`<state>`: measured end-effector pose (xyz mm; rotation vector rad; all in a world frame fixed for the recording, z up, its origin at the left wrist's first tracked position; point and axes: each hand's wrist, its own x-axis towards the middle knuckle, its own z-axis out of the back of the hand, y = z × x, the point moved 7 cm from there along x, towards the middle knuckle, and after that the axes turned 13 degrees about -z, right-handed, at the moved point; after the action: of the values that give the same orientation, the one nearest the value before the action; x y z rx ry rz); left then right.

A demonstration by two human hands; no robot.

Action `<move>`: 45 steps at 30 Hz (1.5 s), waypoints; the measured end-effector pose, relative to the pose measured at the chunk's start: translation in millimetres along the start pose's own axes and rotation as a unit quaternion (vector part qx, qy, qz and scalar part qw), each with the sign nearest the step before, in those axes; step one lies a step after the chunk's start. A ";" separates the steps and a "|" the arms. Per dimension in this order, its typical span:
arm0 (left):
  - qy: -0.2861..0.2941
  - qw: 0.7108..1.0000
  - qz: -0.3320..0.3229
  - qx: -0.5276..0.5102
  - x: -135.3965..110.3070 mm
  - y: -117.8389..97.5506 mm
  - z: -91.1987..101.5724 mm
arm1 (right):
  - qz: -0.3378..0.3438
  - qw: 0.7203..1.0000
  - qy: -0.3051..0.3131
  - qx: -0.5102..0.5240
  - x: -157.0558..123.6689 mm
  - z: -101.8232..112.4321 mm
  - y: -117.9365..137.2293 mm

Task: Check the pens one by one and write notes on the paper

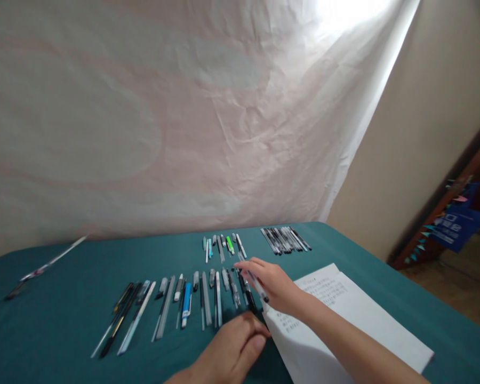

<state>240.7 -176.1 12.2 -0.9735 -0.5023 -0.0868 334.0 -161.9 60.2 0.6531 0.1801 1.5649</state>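
Observation:
My right hand (pixel 270 282) is closed around a clear pen (pixel 257 285) with a dark end, above the near row's right end. My left hand (pixel 234 349) is closed, with its fingers curled and thumb alongside; a fingertip reaches the left edge of the white paper (pixel 378 320). Whatever lies under those fingers is hidden. Left of both hands, pens, caps and refills lie in small groups, among them a blue pen (pixel 186 304), a black pen (pixel 120 322) and a white pen (pixel 136 318). Handwriting covers part of the paper, and my right forearm crosses over it.
Farther back on the green-covered table (pixel 56 314) lies a second row of pen parts with a bright green piece (pixel 229 244). A tight row of pens (pixel 286 240) lies at the back right. One long thin item (pixel 48 266) is at far left. A hanging cloth (pixel 164 117) stands behind.

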 end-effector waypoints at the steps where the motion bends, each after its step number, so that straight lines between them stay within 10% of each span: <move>1: 0.043 0.997 -0.042 0.054 1.0 -5.2 -5.1 | 0.001 1.000 -0.002 0.024 -0.2 2.9 1.5; 10: 0.161 0.956 -0.117 0.214 -3.2 13.0 -30.5 | -0.044 0.992 -0.027 0.118 -11.3 17.7 -13.6; 22: 0.205 0.959 -0.058 0.185 0.7 -11.7 -23.2 | -0.352 0.878 -0.145 0.290 -124.4 67.1 -178.6; 45: 0.233 0.933 -0.041 0.272 -1.8 2.0 -28.0 | -0.372 0.903 -0.204 0.066 -169.5 69.7 -224.9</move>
<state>250.0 -197.9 -3.0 -0.3642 -0.1087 -0.2344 557.8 -315.3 -42.5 0.8751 0.1911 0.6641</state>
